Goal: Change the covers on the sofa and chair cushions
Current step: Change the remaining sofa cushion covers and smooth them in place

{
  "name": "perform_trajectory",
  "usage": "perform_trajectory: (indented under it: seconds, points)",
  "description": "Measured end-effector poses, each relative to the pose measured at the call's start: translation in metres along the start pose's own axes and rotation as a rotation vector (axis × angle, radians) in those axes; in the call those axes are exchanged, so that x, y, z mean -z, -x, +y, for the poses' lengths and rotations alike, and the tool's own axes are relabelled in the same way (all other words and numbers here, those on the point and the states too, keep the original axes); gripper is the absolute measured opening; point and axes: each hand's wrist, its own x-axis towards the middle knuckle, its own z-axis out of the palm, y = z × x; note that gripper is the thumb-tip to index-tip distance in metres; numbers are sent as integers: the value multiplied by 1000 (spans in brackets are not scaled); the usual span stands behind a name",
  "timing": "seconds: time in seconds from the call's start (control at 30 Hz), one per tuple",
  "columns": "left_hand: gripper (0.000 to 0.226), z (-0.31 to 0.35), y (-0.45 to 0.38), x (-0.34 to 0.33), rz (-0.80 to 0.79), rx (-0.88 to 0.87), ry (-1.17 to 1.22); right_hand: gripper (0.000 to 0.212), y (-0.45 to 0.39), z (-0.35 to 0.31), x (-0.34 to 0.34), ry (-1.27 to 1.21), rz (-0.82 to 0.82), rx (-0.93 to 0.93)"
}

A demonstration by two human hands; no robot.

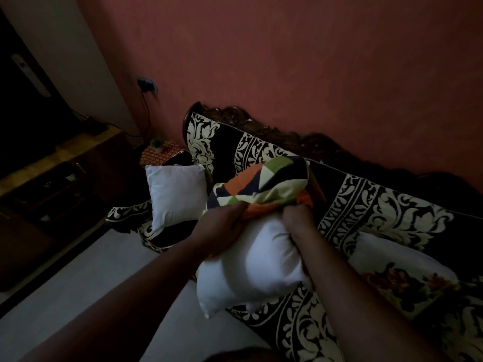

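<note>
1. Cushion (pixel 251 259), plain white, is held in the air over the sofa (pixel 392 212) edge, its top end inside a patterned cover (pixel 264 184), lower part bare.
2. Left hand (pixel 224 226) grips the cover's bunched edge on the left; right hand (pixel 298 218) grips it on the right w/ fingers curled into the cloth. Both grips closed on the cover.
3. Can't tell if the cover is going on or coming off. Either way: keep both grips level at the opening, work the hem a bit per side, shake so the filling settles into the corners.
4. Cover: thin, soft cloth, creased; orange, green, cream & dark angular patches.
5. Cushion: puffy, squashes where pinched, pointed corners.
6. Second bare white cushion (pixel 177 194) stands at the sofa's far end; a third w/ a flowered cover (pixel 407 283) lies at right.
7. Sofa: black & cream leaf-print throw, carved dark wood back.
</note>
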Motion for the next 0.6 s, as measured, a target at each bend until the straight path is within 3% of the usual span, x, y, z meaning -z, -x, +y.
perform_trajectory:
  seconds: [0.1, 0.17, 0.27, 0.33, 0.4, 0.47, 0.53, 0.6]
  points:
    - [27, 15, 15, -11, 8, -227, 18, 50, -15, -13, 22, -133, -52, -192]
    - [34, 12, 19, -14, 51, -222, 52, 46, -16, -13, 24, -308, -77, -157]
    - [110, 10, 25, -17, -108, -91, 100, 45, -14, -7, 25, -564, -145, -125]
    - [139, 19, 26, -22, -138, -73, 39, 38, -13, -10, 23, -574, -200, -99]
    - [130, 26, 21, -31, -54, -90, -64, 36, -9, -14, 22, -650, -232, -83]
    - [99, 26, 14, -39, 30, -88, -50, 30, -7, -14, 20, -681, -282, -79]
    - [74, 21, 8, -43, 102, 0, 83, 30, -7, -13, 26, -639, -363, -37]
    - [66, 12, 0, -42, 203, 152, 286, 39, -5, -14, 34, -621, -430, 62]
